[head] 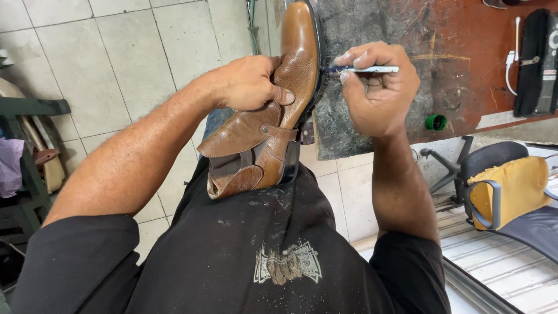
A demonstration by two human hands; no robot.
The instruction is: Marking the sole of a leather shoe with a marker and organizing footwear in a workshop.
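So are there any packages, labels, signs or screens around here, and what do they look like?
Black flat device: top right on the red-brown bench, long and dark, with small pale labels.
Printed emblem: on the black shirt, pale grey and tan.
No packages, signs or lit screens visible.

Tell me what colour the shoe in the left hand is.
Tan brown leather shoe with a dark sole edge, seen in the head view.

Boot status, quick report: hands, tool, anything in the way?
Left hand grips brown boot against the torso. Right hand holds pen-like tool, tip at sole edge. Nothing in the way.
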